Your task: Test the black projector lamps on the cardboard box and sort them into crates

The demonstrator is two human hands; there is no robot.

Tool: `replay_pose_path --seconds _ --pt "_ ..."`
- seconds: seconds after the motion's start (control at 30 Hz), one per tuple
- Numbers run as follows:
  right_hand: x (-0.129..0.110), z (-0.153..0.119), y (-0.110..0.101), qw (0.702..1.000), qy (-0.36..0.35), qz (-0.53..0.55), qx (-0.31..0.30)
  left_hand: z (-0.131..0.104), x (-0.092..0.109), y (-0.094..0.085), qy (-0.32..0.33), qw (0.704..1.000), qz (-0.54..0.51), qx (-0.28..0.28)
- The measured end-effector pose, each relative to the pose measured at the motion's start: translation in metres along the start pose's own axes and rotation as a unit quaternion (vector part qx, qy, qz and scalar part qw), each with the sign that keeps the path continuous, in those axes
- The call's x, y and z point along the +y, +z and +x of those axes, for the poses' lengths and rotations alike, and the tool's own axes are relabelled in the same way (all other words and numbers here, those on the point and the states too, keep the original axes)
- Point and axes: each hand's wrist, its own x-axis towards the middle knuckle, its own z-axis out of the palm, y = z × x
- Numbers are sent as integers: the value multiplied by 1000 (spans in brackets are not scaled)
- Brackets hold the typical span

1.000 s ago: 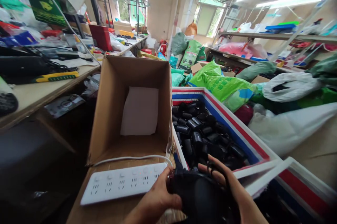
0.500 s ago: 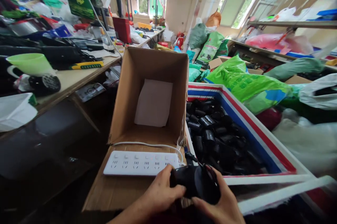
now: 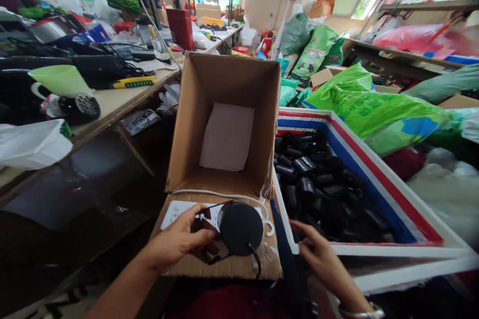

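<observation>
left hand's grip around one side of the round black device

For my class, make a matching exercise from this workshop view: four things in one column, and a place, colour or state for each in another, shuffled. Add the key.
Things
1. left hand
2. power strip
3. cup
4. right hand

Descriptions
A. pale green, with a handle
B. at the near corner of the striped crate
C. holding a black round device
D. white, lying on cardboard

Right pairs: 1-C, 2-D, 3-A, 4-B
</observation>
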Motion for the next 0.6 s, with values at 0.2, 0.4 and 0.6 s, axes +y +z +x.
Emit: replay_pose_path --seconds 0.2,0.4,0.6 --pt "19 -27 31 991 21 -59 -117 2 1 4 19 997 -66 35" --pt "36 -55 40 992 -28 -67 -107 6 7 11 28 992 -93 76" --pt "46 -29 13 965 -82 -232 91 3 18 8 72 989 -99 88"
